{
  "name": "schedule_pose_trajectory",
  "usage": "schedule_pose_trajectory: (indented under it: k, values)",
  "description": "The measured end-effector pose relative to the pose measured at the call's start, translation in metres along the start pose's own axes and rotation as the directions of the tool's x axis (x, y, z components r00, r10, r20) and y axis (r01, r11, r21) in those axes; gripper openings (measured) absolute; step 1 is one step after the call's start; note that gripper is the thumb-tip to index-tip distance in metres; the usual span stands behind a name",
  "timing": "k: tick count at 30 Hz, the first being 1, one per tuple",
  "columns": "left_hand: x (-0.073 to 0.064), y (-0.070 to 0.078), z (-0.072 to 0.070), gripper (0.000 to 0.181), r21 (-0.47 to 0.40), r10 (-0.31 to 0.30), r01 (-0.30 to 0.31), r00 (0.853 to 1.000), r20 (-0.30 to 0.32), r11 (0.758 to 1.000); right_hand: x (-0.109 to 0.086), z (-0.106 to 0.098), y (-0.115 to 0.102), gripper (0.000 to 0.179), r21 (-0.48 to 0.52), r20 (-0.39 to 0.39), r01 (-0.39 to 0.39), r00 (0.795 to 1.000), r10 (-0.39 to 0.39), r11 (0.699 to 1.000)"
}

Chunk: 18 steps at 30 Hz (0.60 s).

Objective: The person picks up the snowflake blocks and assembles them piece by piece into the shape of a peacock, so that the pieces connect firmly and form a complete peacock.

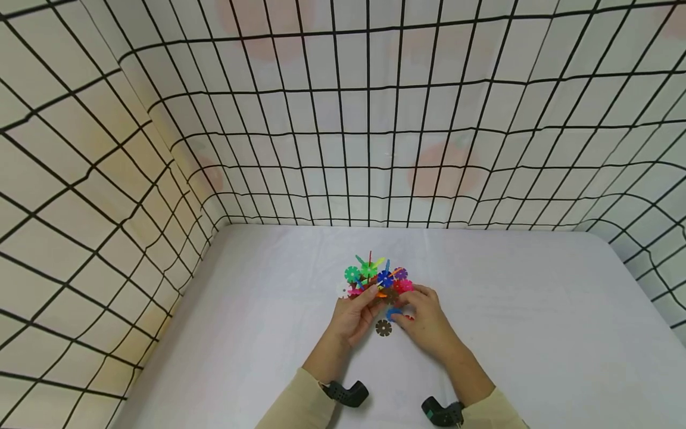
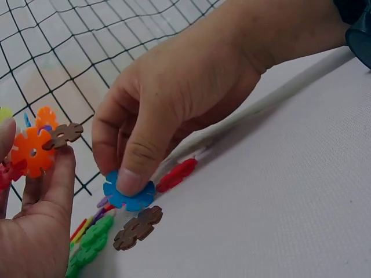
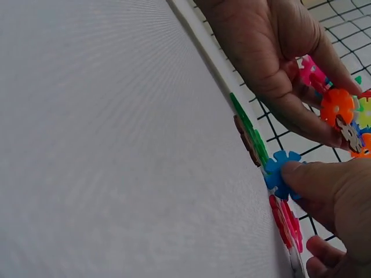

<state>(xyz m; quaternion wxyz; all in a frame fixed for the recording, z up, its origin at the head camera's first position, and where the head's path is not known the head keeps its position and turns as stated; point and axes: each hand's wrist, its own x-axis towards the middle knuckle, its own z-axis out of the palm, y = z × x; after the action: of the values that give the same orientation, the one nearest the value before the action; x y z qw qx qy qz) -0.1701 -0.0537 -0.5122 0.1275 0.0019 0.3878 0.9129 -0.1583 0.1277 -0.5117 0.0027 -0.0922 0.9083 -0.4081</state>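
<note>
My left hand [image 1: 351, 319] holds a many-coloured cluster of interlocked snowflake discs [image 1: 368, 270] with green, blue, pink and orange pieces. On its near side, an orange disc [image 2: 26, 145] and a brown disc joined to it show in the left wrist view. Between thumb and fingers, my right hand [image 1: 429, 322] pinches a loose blue snowflake disc [image 2: 136, 201], just short of the cluster and low over the table. In the right wrist view the thumb covers part of this blue disc [image 3: 277, 174].
A loose brown disc [image 1: 379, 328] lies on the white table [image 1: 257, 322] in front of the hands. Close by are a red disc [image 2: 177, 175] and green discs [image 2: 90, 240]. Black wire mesh [image 1: 396, 131] surrounds the back and sides.
</note>
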Motion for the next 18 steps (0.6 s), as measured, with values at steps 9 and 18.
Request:
schedule_pose_trajectory:
  k: [9,18]
  values:
    - [0.0004,0.0003,0.0011,0.040,0.023,0.003,-0.003,1.000,-0.008,1.000,-0.0004,-0.0055,-0.0008,0.018,0.191,-0.246,-0.023,0.967,0.071,0.981]
    - [-0.0006,-0.0016,0.0023,0.039,0.085,-0.003,0.001,1.000,0.023,0.996,0.0009,-0.0057,-0.0030,0.023,0.496,-0.321,0.025,0.934,0.156,0.868]
